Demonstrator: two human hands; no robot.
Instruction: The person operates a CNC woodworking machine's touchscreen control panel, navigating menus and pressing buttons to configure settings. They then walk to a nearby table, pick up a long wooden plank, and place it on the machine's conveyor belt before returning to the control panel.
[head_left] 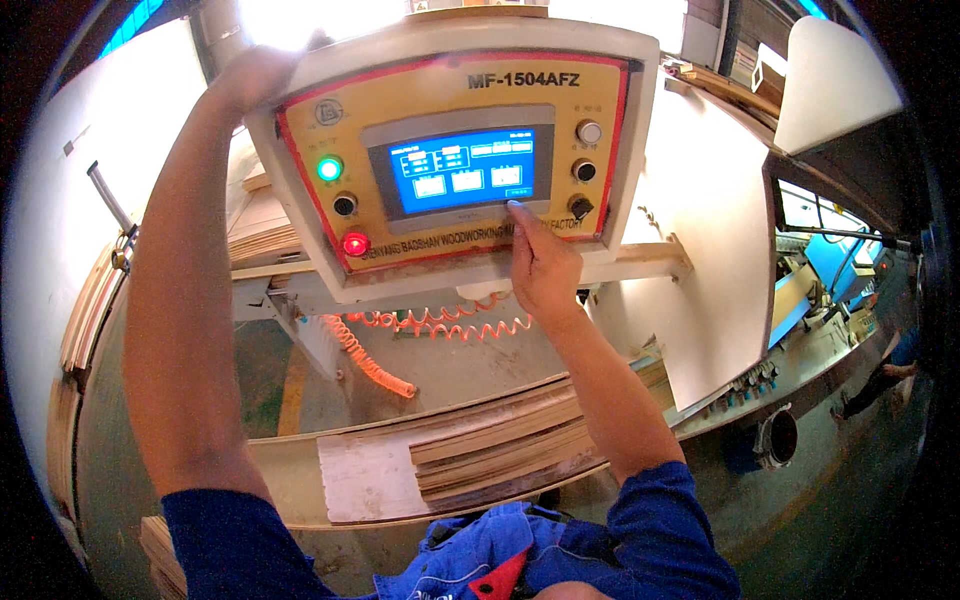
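A control panel (440, 236) with a yellowish face, a red border and a pale housing hangs in front of me, slightly tilted. My left hand (262, 78) is closed around its upper left corner; bright glare hides part of the fingers. On the panel's blue touchscreen (462, 170), several boxes are lit. My right hand (546, 262) points up with a finger at the screen's lower right corner, its other fingers curled and nothing seen in them. A green light (329, 168) and a red light (355, 244) glow on the panel's left side; dark knobs sit on both sides.
Orange coiled hoses (370, 360) hang below the panel. Stacked wooden strips (510, 440) lie on a bench near me. A large pale board (715, 230) stands at right, beyond it blue machinery (835, 265) and a bucket (776, 438). More boards (95, 310) lean at left.
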